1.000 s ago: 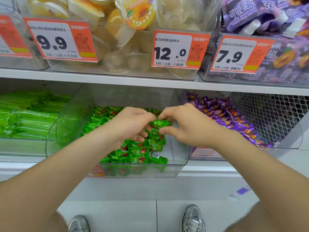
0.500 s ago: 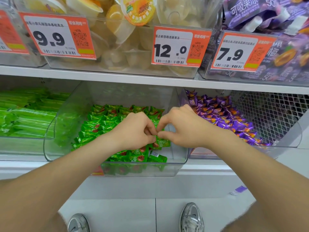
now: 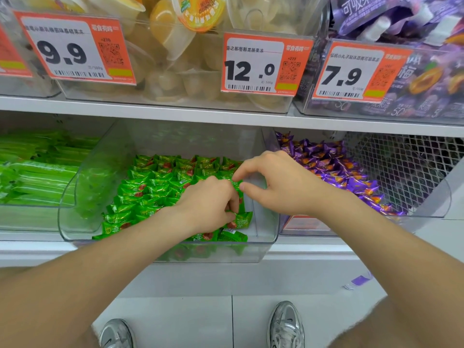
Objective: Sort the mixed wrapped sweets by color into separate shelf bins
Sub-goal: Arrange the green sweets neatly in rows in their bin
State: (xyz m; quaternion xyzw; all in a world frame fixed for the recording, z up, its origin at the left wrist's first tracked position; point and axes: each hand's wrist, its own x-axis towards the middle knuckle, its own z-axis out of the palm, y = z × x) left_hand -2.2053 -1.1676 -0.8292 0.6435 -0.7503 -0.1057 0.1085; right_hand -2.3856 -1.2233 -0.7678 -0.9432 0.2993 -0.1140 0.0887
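A clear middle bin point(image 3: 266, 229) on the lower shelf holds rows of green wrapped sweets point(image 3: 160, 182). Both hands are inside it near its right front. My left hand point(image 3: 208, 204) has its fingers curled down onto green sweets and grips some of them. My right hand point(image 3: 278, 184) pinches one green sweet point(image 3: 236, 185) between thumb and forefinger, right beside the left hand's knuckles. The bin to the right point(image 3: 426, 209) holds purple wrapped sweets point(image 3: 334, 169).
A left bin point(image 3: 30, 217) holds long green packets. The upper shelf carries bins of jelly cups and purple pouches behind orange price tags point(image 3: 263, 64). A purple wrapper point(image 3: 359, 281) lies on the floor beside my shoes point(image 3: 286, 325).
Both hands stayed together in the green bin and shifted slightly lower and right. The right hand now pinches a single green sweet above the left knuckles.
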